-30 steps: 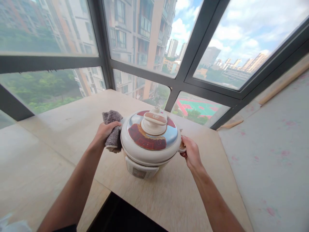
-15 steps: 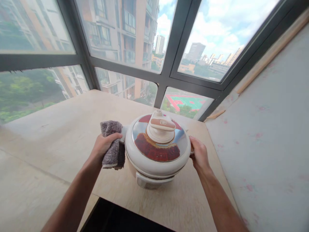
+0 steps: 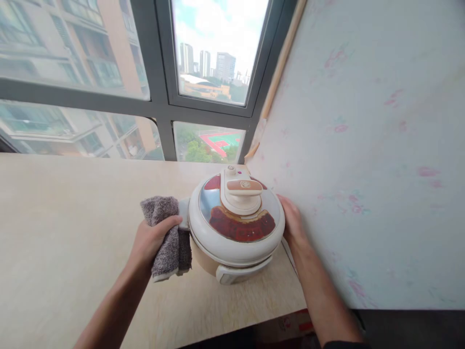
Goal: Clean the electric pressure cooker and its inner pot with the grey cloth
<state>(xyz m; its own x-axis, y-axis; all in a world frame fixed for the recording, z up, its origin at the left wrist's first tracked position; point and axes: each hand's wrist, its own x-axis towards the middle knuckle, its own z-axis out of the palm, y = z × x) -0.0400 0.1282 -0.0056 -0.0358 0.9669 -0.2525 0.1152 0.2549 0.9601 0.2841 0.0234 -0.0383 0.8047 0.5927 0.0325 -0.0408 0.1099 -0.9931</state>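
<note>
A white electric pressure cooker [image 3: 236, 252] with a shiny lid in red and silver stands between my hands, near the floral wall. Its lid handle [image 3: 244, 188] has a brown top. My left hand [image 3: 150, 242] is closed around a folded grey-brown towel [image 3: 165, 257], and its thumb lies against the cooker's left side handle [image 3: 184, 213]. My right hand [image 3: 293, 223] grips the cooker's right side; the cooker's rim hides most of its fingers. The control panel [image 3: 243, 274] faces toward me.
The cooker is over a pale wooden surface [image 3: 72, 218] below a grey-framed window [image 3: 160, 77]. Close on the right rises the floral-papered wall [image 3: 363, 145]. Past the surface's front edge is a dark space with a box [image 3: 290, 324] with red markings.
My view has turned to the right. The cooker, with both hands still on it, now sits closer to the wall, and its front panel has turned slightly to the right.
</note>
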